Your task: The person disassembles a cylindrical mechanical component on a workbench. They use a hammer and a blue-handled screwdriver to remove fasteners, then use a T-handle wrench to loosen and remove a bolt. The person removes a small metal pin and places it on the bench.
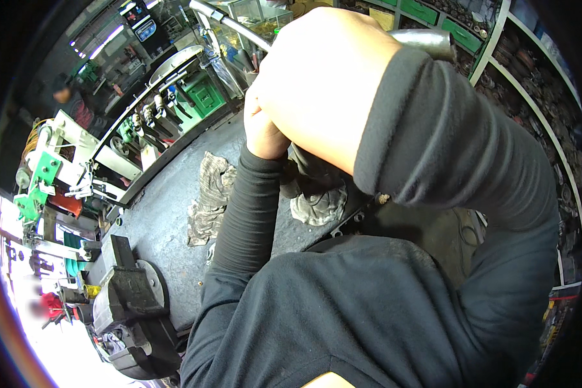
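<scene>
My right hand (330, 77) is raised at the top middle, very bright in the light. It looks closed, but its curled fingers face away and what they grip is hidden. Just below and to its left, my left hand (266, 131) is partly covered by it and also looks closed, its contents hidden. A grey metal tube (427, 43) sticks out behind my right wrist; whether I hold it cannot be told. Under my forearms a striped grey rag (210, 194) and a pale crumpled cloth (318, 205) lie on the dark workbench (155, 223).
A large dark bench vise (132, 291) stands at the bench's near left. Hand tools (158, 119) hang along a rack at the far edge, with green and white machinery (48, 165) beyond. Shelves full of metal parts (524, 71) rise at the right. A person (77, 107) is far left.
</scene>
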The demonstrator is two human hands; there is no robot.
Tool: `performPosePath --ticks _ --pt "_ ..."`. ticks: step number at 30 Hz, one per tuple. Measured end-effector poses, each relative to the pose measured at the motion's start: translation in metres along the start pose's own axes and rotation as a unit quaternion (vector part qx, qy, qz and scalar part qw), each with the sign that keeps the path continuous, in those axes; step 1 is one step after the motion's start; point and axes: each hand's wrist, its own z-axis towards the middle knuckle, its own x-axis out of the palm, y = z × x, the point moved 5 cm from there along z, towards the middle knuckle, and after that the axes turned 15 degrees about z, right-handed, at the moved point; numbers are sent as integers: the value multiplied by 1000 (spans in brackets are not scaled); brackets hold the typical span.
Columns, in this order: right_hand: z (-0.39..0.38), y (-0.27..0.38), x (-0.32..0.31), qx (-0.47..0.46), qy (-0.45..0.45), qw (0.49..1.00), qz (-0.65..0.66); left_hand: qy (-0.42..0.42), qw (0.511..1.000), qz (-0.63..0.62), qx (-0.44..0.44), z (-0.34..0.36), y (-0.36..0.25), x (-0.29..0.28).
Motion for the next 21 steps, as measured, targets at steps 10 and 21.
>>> performPosePath --ticks 10,21 --pt "56 -18 -40 -157 -371 840 364 -30 999 40 -2 -5 -32 30" --pt "92 -43 23 78 -145 655 737 -64 839 539 18 -17 -48 24"
